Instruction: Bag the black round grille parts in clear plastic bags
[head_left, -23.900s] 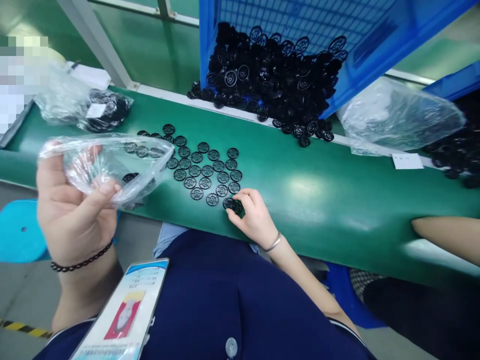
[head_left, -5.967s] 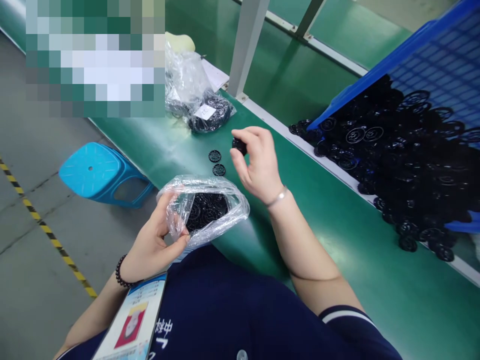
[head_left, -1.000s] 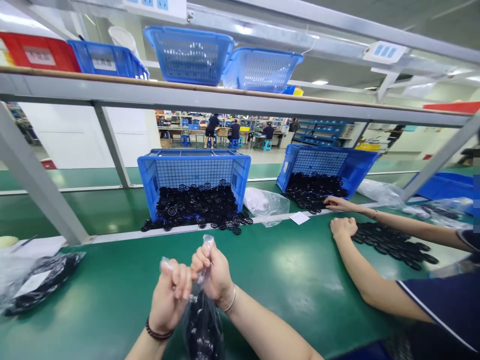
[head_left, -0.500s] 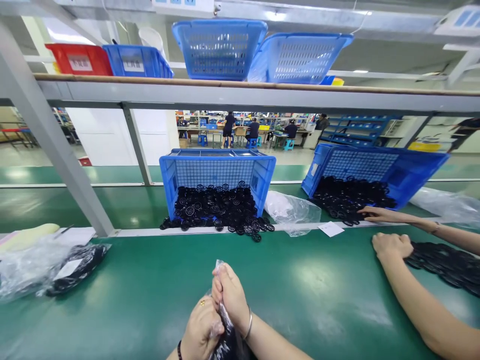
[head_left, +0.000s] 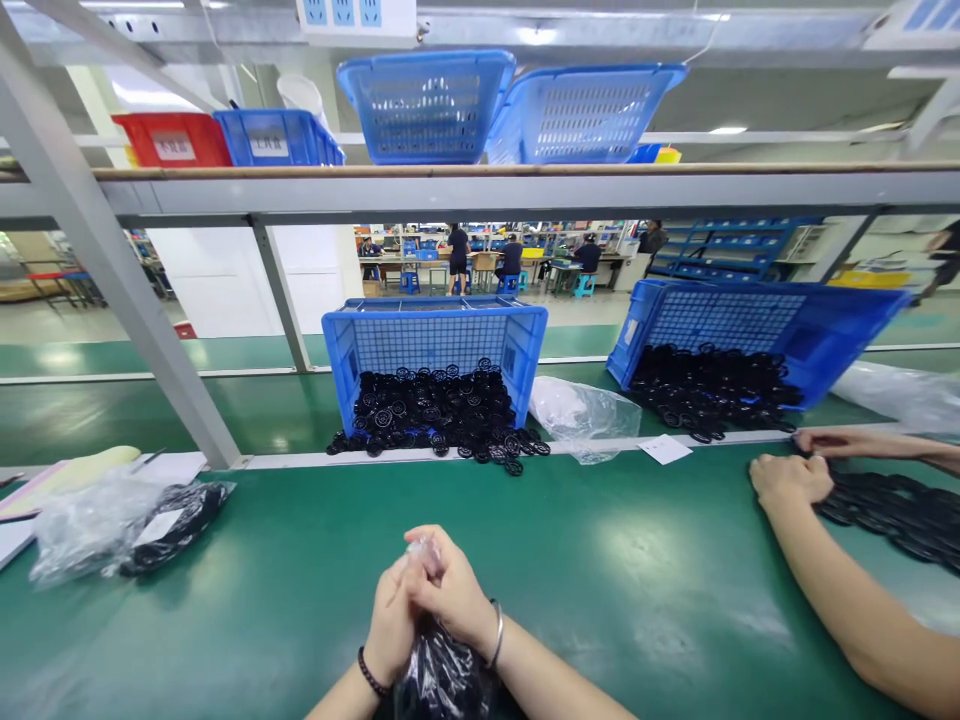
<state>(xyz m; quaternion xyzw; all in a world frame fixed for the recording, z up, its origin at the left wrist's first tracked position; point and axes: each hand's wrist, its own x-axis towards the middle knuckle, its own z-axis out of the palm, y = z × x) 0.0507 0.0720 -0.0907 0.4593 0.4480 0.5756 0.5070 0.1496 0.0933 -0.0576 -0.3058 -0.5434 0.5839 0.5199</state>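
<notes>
At the front middle of the bench, a clear plastic bag (head_left: 442, 675) bulges with black parts. Its gathered neck is pinched between my left hand (head_left: 394, 615) and my right hand (head_left: 454, 590), which press against each other. A tuft of clear plastic pokes out above the fingers. Both hands are closed, and the lower part of the bag hangs between my wrists. Beyond them, a blue crate (head_left: 536, 340) lies on its side, with black ring-shaped parts (head_left: 442, 410) spilling over its front edge.
Right of me, a co-worker's hands (head_left: 791, 480) handle black rings (head_left: 892, 510) before a second blue crate (head_left: 847, 340). An empty-looking clear bag (head_left: 592, 415) and a white paper slip (head_left: 665, 449) lie between the crates. Filled bags (head_left: 180, 525) rest at left. A metal post (head_left: 142, 270) rises nearby.
My hands have come together around the bag's neck, the left one rising to meet the right. The co-worker's far hand has drawn back from the crate toward the near hand.
</notes>
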